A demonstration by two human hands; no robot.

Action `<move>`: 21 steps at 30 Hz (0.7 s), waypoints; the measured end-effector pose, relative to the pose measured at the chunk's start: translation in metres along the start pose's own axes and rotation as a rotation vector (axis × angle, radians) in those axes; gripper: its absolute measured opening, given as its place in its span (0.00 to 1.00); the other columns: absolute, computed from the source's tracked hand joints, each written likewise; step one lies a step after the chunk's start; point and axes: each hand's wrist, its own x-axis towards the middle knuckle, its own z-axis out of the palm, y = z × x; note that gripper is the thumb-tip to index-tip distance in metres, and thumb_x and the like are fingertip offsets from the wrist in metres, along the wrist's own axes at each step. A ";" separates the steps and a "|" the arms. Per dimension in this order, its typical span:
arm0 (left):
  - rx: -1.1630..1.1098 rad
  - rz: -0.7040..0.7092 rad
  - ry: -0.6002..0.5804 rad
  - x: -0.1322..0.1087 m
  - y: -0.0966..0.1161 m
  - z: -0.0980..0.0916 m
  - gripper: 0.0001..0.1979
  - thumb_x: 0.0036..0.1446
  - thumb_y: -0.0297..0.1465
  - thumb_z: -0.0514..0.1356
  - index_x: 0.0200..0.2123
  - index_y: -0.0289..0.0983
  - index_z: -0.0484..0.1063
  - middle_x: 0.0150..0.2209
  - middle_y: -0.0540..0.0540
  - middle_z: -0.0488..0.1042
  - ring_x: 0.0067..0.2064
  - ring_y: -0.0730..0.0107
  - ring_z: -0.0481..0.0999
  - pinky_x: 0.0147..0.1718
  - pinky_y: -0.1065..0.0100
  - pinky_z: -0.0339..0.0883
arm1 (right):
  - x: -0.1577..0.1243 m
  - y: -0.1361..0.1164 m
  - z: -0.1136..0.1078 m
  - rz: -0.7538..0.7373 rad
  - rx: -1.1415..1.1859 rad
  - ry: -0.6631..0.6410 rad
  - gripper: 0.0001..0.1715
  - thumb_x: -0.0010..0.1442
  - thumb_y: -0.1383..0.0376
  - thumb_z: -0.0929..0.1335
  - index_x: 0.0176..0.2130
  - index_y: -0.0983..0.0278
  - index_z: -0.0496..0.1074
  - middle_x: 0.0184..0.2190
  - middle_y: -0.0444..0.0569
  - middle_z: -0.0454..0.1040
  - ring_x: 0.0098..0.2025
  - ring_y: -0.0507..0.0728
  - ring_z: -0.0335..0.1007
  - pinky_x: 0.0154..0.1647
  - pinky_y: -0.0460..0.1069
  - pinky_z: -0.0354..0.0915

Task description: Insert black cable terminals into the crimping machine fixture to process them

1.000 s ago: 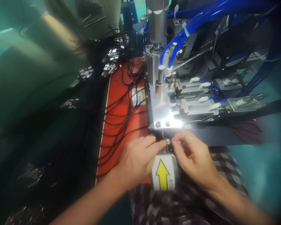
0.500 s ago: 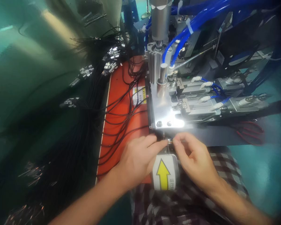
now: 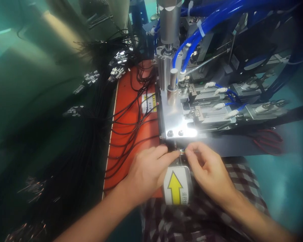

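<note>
A small shiny metal connector [image 3: 182, 152] sits at the front end of the machine's track, between the fingertips of both hands. My left hand [image 3: 150, 171] reaches in from the left, its index fingertip touching the connector and its other fingers curled; whatever lies under them is hidden. My right hand [image 3: 208, 168] pinches thumb and index finger together at the connector's right side. Just below the fingers is a white plate [image 3: 168, 190] with a yellow arrow. Black cables [image 3: 126, 132] run across the red surface [image 3: 148, 131] towards the machine.
The machine's metal block [image 3: 175, 124] and upright cylinder [image 3: 169, 23] stand directly beyond my hands. Blue air hoses [image 3: 207, 28] arch above at the right. Bundled black cables with silver ends [image 3: 120, 64] hang along the left edge. Red-handled tool [image 3: 269, 141] lies at the right.
The whole view has shifted slightly, so everything appears a little further left. Both hands keep nearly the same pose at the connector.
</note>
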 end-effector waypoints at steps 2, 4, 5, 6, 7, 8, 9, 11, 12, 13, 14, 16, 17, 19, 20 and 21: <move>0.004 0.001 0.004 0.001 0.000 0.000 0.16 0.60 0.23 0.52 0.47 0.33 0.75 0.27 0.47 0.68 0.27 0.71 0.67 0.25 0.71 0.61 | 0.000 0.000 -0.001 -0.013 -0.007 -0.001 0.08 0.64 0.64 0.63 0.32 0.63 0.67 0.26 0.45 0.68 0.27 0.53 0.64 0.27 0.48 0.60; 0.006 0.003 0.008 0.001 0.000 0.000 0.16 0.60 0.24 0.52 0.47 0.33 0.75 0.27 0.48 0.68 0.27 0.71 0.66 0.24 0.71 0.61 | 0.000 0.000 -0.001 -0.022 -0.006 -0.001 0.08 0.64 0.65 0.63 0.32 0.63 0.67 0.27 0.45 0.68 0.27 0.53 0.64 0.27 0.48 0.60; 0.005 0.004 0.009 0.001 0.000 0.000 0.16 0.60 0.24 0.52 0.47 0.33 0.75 0.27 0.48 0.68 0.27 0.71 0.66 0.24 0.71 0.61 | 0.000 0.000 -0.001 -0.024 -0.004 -0.003 0.08 0.64 0.65 0.63 0.32 0.63 0.67 0.27 0.45 0.68 0.27 0.53 0.64 0.27 0.48 0.60; 0.004 0.005 0.011 0.001 0.000 0.000 0.15 0.60 0.24 0.52 0.46 0.33 0.75 0.27 0.48 0.68 0.27 0.71 0.67 0.24 0.71 0.61 | 0.000 0.000 -0.002 -0.026 -0.002 -0.005 0.08 0.64 0.65 0.63 0.33 0.63 0.67 0.27 0.45 0.68 0.27 0.53 0.64 0.27 0.48 0.60; 0.003 0.006 0.013 0.001 0.000 0.000 0.15 0.60 0.24 0.52 0.46 0.33 0.75 0.27 0.48 0.68 0.27 0.71 0.67 0.24 0.71 0.61 | -0.001 -0.001 -0.002 -0.027 -0.001 -0.006 0.07 0.64 0.65 0.63 0.33 0.63 0.67 0.27 0.45 0.68 0.27 0.53 0.64 0.27 0.48 0.59; 0.002 0.007 0.014 0.001 0.000 -0.001 0.15 0.60 0.23 0.52 0.46 0.33 0.75 0.27 0.48 0.69 0.27 0.71 0.67 0.24 0.71 0.62 | 0.000 -0.001 -0.002 -0.026 -0.001 -0.008 0.07 0.64 0.65 0.63 0.33 0.63 0.67 0.27 0.45 0.68 0.27 0.53 0.64 0.26 0.47 0.59; 0.001 0.007 0.015 0.001 0.001 -0.001 0.15 0.60 0.24 0.52 0.46 0.33 0.75 0.27 0.47 0.69 0.27 0.71 0.67 0.25 0.71 0.62 | 0.000 -0.001 -0.002 -0.021 0.000 -0.012 0.07 0.64 0.65 0.63 0.33 0.63 0.67 0.27 0.45 0.68 0.27 0.53 0.64 0.26 0.48 0.59; -0.002 0.005 0.019 0.002 0.000 -0.001 0.15 0.60 0.24 0.52 0.46 0.33 0.75 0.27 0.47 0.69 0.27 0.71 0.67 0.24 0.71 0.62 | 0.000 -0.001 -0.003 -0.004 0.014 -0.020 0.08 0.64 0.64 0.62 0.33 0.63 0.66 0.27 0.45 0.68 0.27 0.53 0.64 0.27 0.48 0.60; -0.006 0.007 0.021 0.002 0.000 -0.001 0.15 0.61 0.24 0.52 0.46 0.33 0.75 0.26 0.47 0.69 0.27 0.71 0.67 0.24 0.71 0.62 | 0.000 -0.001 -0.003 0.012 0.029 -0.027 0.08 0.64 0.64 0.62 0.33 0.62 0.66 0.28 0.45 0.69 0.28 0.53 0.65 0.27 0.48 0.60; -0.012 0.007 0.024 0.002 0.000 -0.001 0.15 0.61 0.25 0.52 0.46 0.33 0.75 0.26 0.47 0.69 0.27 0.71 0.67 0.24 0.71 0.62 | 0.000 -0.001 -0.003 0.030 0.051 -0.036 0.09 0.64 0.63 0.62 0.32 0.62 0.66 0.28 0.45 0.69 0.29 0.53 0.65 0.27 0.48 0.60; -0.017 0.007 0.028 0.002 0.000 0.000 0.15 0.61 0.25 0.52 0.46 0.33 0.75 0.27 0.47 0.69 0.27 0.71 0.67 0.24 0.71 0.63 | 0.000 -0.001 -0.003 0.048 0.075 -0.044 0.09 0.64 0.63 0.62 0.33 0.62 0.66 0.28 0.46 0.69 0.30 0.54 0.66 0.28 0.48 0.60; -0.025 0.008 0.035 0.001 -0.001 0.000 0.15 0.60 0.24 0.52 0.47 0.33 0.75 0.28 0.46 0.70 0.28 0.71 0.68 0.25 0.71 0.64 | 0.000 -0.001 -0.002 0.089 0.126 -0.059 0.09 0.64 0.62 0.62 0.33 0.62 0.67 0.30 0.47 0.70 0.32 0.55 0.67 0.29 0.48 0.61; -0.028 0.009 0.037 0.001 -0.001 0.000 0.15 0.60 0.24 0.52 0.47 0.33 0.75 0.29 0.46 0.71 0.28 0.71 0.69 0.26 0.71 0.64 | 0.001 -0.001 -0.002 0.110 0.147 -0.064 0.09 0.64 0.62 0.62 0.33 0.62 0.67 0.31 0.47 0.70 0.34 0.55 0.67 0.29 0.48 0.61; -0.031 0.009 0.042 0.001 -0.001 0.000 0.15 0.60 0.24 0.52 0.47 0.33 0.75 0.29 0.46 0.71 0.29 0.70 0.69 0.26 0.70 0.65 | 0.002 -0.001 -0.002 0.162 0.188 -0.069 0.09 0.64 0.61 0.62 0.34 0.63 0.67 0.33 0.49 0.70 0.35 0.56 0.67 0.28 0.47 0.61; -0.033 0.009 0.045 0.002 0.000 0.000 0.15 0.60 0.24 0.52 0.47 0.32 0.75 0.29 0.45 0.72 0.29 0.70 0.70 0.26 0.70 0.65 | 0.003 -0.002 -0.002 0.192 0.212 -0.073 0.09 0.63 0.61 0.62 0.34 0.63 0.68 0.33 0.49 0.70 0.35 0.56 0.66 0.27 0.47 0.60; -0.036 0.011 0.047 0.002 0.000 0.000 0.15 0.61 0.25 0.52 0.47 0.32 0.75 0.29 0.45 0.72 0.29 0.70 0.70 0.26 0.70 0.66 | 0.004 -0.003 -0.002 0.226 0.239 -0.081 0.10 0.63 0.60 0.63 0.34 0.63 0.68 0.32 0.49 0.70 0.35 0.56 0.66 0.25 0.46 0.59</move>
